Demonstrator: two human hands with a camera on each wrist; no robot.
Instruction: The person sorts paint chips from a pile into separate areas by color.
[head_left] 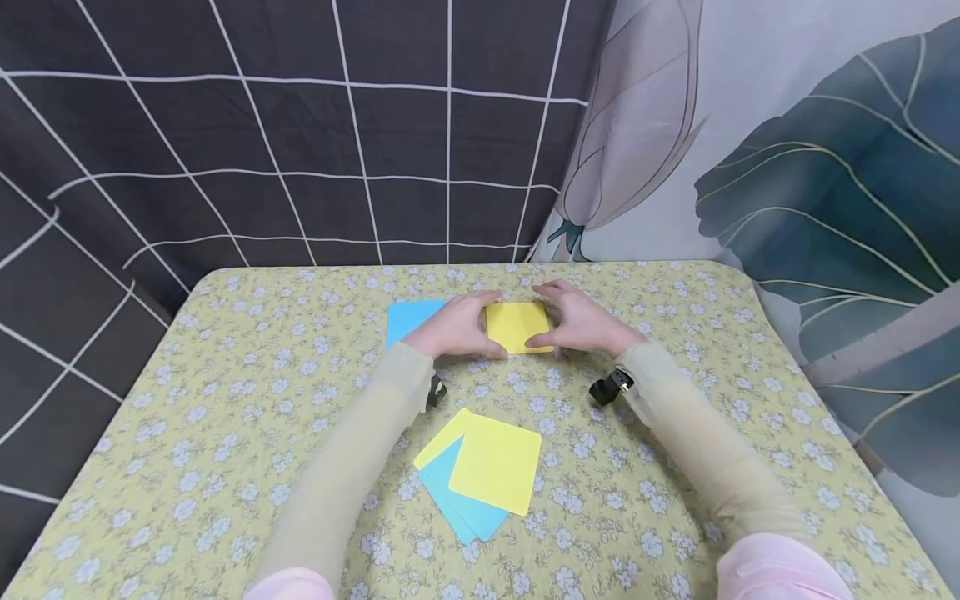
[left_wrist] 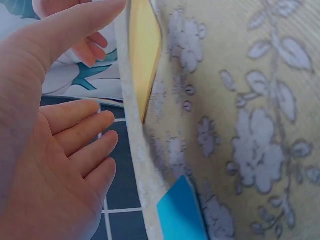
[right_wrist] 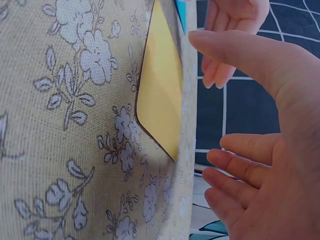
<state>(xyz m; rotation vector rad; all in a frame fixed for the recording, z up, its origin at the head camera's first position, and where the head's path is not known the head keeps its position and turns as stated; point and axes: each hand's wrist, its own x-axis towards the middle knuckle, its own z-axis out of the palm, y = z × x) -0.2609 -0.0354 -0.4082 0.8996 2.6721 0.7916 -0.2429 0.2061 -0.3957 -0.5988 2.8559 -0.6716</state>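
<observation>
A yellow square card [head_left: 516, 327] lies flat on the cloth toward the far side of the table. My left hand [head_left: 459, 325] hovers at its left edge and my right hand [head_left: 576, 321] at its right. Both have thumb and fingers spread wide, with nothing held between them. In the left wrist view, the thumb tip overlaps the yellow card [left_wrist: 143, 60]. The right wrist view has the card [right_wrist: 159, 90] flat on the cloth, beside the right thumb. A blue card [head_left: 405, 319] lies left of the yellow one, partly hidden behind my left hand.
Closer to me is a fanned pile: a yellow card [head_left: 497, 462] on top, blue cards [head_left: 467, 498] beneath and another yellow card [head_left: 444, 437] at the left. Floral cloth [head_left: 247, 433] covers the table. A dark grid curtain [head_left: 300, 125] hangs behind its far edge.
</observation>
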